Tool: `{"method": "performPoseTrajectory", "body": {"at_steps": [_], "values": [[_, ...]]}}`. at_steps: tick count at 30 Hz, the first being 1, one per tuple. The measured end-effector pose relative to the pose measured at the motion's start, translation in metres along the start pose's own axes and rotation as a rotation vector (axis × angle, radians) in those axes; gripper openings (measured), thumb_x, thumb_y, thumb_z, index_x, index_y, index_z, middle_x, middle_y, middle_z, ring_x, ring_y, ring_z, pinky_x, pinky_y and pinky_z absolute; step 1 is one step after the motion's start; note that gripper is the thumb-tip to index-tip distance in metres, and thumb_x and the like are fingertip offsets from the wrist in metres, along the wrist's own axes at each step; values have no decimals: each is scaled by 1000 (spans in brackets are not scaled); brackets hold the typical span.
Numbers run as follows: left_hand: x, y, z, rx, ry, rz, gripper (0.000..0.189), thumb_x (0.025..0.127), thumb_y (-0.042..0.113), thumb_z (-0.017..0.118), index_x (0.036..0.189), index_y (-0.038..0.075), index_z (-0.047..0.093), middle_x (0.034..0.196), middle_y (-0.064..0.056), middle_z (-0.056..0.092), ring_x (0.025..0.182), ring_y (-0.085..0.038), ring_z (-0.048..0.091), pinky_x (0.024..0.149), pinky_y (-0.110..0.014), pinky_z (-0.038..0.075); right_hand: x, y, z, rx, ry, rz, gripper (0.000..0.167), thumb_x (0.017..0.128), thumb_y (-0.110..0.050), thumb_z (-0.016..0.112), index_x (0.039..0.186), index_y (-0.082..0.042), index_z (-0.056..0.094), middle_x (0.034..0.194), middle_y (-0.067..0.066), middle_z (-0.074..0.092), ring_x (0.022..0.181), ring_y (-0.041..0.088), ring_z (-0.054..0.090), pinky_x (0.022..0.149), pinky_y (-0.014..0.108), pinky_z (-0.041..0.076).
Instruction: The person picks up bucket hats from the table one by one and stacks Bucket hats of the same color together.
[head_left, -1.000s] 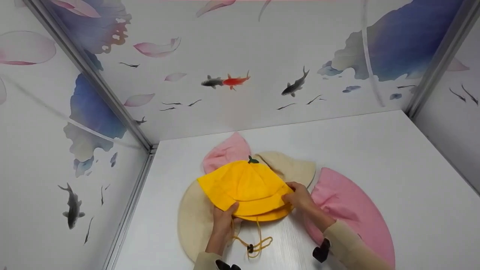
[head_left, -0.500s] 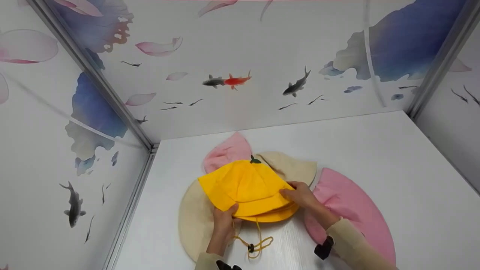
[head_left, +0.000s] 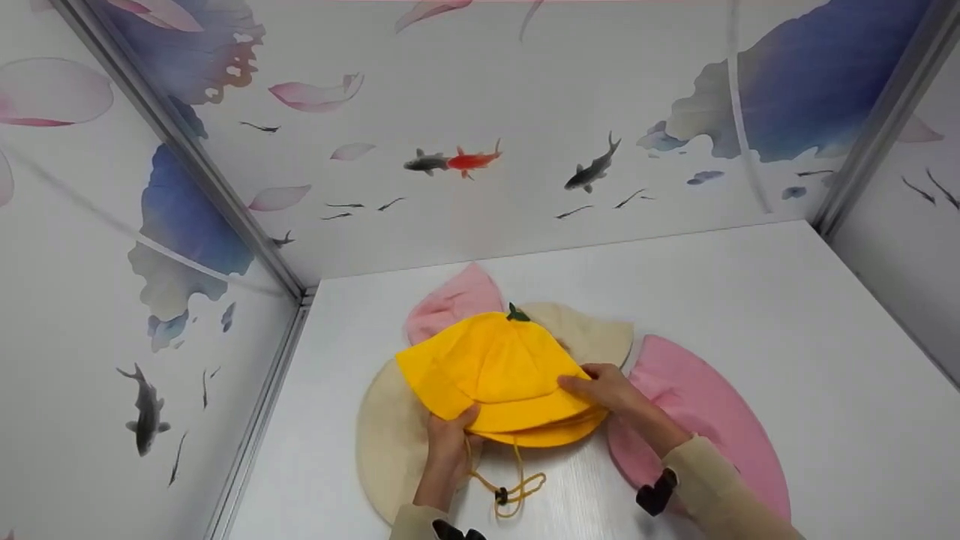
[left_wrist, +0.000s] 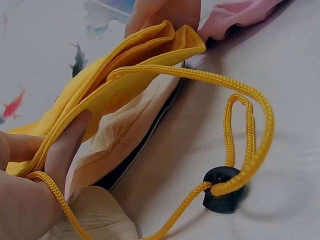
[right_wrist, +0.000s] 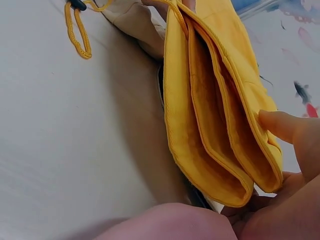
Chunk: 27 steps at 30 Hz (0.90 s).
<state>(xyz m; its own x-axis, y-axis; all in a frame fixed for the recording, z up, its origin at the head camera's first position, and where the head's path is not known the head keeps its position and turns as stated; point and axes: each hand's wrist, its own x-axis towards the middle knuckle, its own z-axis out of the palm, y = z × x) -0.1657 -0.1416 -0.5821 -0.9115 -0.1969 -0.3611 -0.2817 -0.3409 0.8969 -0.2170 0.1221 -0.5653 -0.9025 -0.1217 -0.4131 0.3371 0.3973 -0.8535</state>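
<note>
A yellow bucket hat [head_left: 510, 367] with a small green leaf tab [head_left: 516, 313] on its crown is held up between both hands. My left hand [head_left: 450, 442] pinches its brim at the lower left, thumb on the outer side. At the right end of the brim, my right hand [head_left: 607, 386] grips the cloth, thumb on top and fingers behind. In the right wrist view the brim [right_wrist: 220, 135] is folded into several layers. From the hat hangs a yellow drawstring [left_wrist: 250, 95] with a black cord stopper [left_wrist: 223, 190], the cord looped below the brim.
A beige hat [head_left: 386, 442] lies under and left of the yellow one, another beige hat [head_left: 592, 337] behind it. One pink hat [head_left: 454, 304] is at the back; a larger pink hat [head_left: 712, 420] lies at right. Printed walls [head_left: 525, 90] enclose the white table [head_left: 840, 375].
My right hand has shifted slightly right, its thumb moving further onto the brim. The hat's right end is drawn outward, and its crown and leaf tab have moved up and right.
</note>
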Motion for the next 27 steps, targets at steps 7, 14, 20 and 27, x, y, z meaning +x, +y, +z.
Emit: {"method": "performPoseTrajectory", "body": {"at_steps": [7, 14, 20, 27], "values": [[-1, -1, 0, -18, 11, -12, 59, 93, 8, 69, 142, 1, 37, 128, -13, 57, 98, -17, 60, 82, -28, 59, -2, -3, -6, 8, -39, 15, 81, 84, -52, 75, 146, -7, 48, 142, 16, 54, 122, 29, 51, 119, 53, 35], [0, -5, 5, -112, -21, 34, 59, 95, 17, 68, 143, 3, 37, 127, -9, 59, 104, -13, 63, 92, -27, 58, -5, -1, -12, 68, -128, -32, 77, 78, -46, 82, 138, -10, 51, 132, 12, 59, 108, 22, 58, 109, 43, 48], [4, -6, 15, -163, -54, 42, 62, 102, 20, 58, 154, 11, 26, 154, -12, 41, 132, -17, 50, 114, -35, 42, -10, 0, -15, 63, -126, -17, 90, 78, -42, 84, 148, -8, 39, 143, 17, 52, 116, 26, 54, 117, 52, 38], [4, -6, 13, -154, -88, 80, 57, 108, 26, 45, 156, 8, 21, 153, -12, 42, 123, -7, 53, 106, -24, 48, -10, -2, -13, 106, -115, -101, 78, 85, -21, 77, 152, -12, 40, 149, 13, 50, 126, 30, 47, 123, 59, 23]]}}
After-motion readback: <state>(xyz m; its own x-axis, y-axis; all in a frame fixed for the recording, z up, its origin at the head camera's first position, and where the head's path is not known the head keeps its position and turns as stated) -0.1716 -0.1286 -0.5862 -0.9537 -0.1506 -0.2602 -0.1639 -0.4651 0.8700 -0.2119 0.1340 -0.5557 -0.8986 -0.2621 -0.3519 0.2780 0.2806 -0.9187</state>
